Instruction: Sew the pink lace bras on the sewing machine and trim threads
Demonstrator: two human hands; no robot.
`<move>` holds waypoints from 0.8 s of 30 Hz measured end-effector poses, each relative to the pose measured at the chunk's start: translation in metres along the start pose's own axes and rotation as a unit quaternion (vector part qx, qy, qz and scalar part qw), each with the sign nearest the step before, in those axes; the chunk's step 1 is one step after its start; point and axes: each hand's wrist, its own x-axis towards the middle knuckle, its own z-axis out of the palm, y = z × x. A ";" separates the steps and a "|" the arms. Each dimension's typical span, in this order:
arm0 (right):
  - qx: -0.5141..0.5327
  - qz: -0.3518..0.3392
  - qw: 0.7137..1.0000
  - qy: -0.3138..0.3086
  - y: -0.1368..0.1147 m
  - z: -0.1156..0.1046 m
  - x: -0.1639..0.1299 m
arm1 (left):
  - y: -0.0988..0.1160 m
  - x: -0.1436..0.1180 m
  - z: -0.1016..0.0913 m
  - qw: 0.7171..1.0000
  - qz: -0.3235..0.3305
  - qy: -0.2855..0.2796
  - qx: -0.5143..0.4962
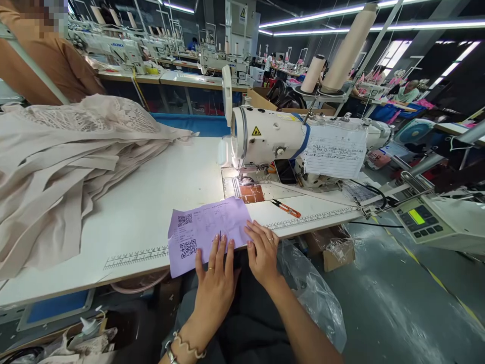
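A purple printed sheet of paper [206, 227] with two QR codes lies at the front edge of the white sewing table, its lower left corner hanging over. My left hand [215, 278] rests flat on its lower part, fingers stretched and apart. At the sheet's right edge lies my right hand [265, 253], fingers extended over paper and table edge, with no grip visible. Just behind the paper stands a white sewing machine [271, 134] with its needle area lit. Orange thread snips [286, 208] lie to the right of the sheet, apart from both hands.
Beige lace-trimmed fabric pieces [94, 146] are heaped on the table's left. A phone [285, 172] lies under the machine arm, which carries a handwritten note [335, 149]. A control panel [419, 217] juts out at right. Thread cones [350, 50] stand behind. A person [49, 60] is at far left.
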 end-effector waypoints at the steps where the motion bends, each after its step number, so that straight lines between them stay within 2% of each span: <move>1: -0.001 -0.001 1.000 -0.004 -0.001 -0.002 0.001 | 0.000 0.000 0.000 1.000 0.001 0.001 -0.001; 3: -0.006 -0.009 1.000 -0.004 0.002 -0.010 0.006 | -0.001 0.000 0.000 1.000 0.003 0.003 -0.006; 5: -0.020 -0.019 0.999 0.023 0.020 -0.022 0.019 | -0.002 0.000 0.001 1.000 0.004 0.000 -0.012; 7: -0.050 -0.013 0.996 0.074 0.055 -0.038 0.043 | -0.003 0.000 0.002 1.000 0.003 -0.004 -0.017; 8: -0.072 0.011 0.993 0.090 0.077 -0.045 0.057 | -0.003 0.000 0.002 1.000 0.002 -0.005 -0.019; 9: -0.099 0.033 0.991 0.086 0.100 -0.051 0.072 | -0.004 -0.001 0.003 1.000 0.001 -0.005 -0.020; 11: -0.150 0.050 0.987 0.033 0.143 -0.059 0.102 | -0.004 -0.001 0.004 1.000 -0.001 -0.002 -0.023; 14: -0.167 0.038 0.985 -0.024 0.185 -0.057 0.131 | -0.004 -0.001 0.004 1.000 -0.003 0.002 -0.025; 16: -0.195 0.034 0.979 -0.051 0.196 -0.052 0.138 | -0.004 -0.001 0.004 1.000 -0.004 0.004 -0.026; 20: -0.278 0.036 0.956 -0.083 0.199 -0.046 0.136 | -0.004 -0.001 0.004 1.000 -0.002 0.003 -0.030; 24: -0.281 0.035 0.955 -0.089 0.199 -0.045 0.134 | -0.004 -0.002 0.003 0.999 -0.003 0.002 -0.032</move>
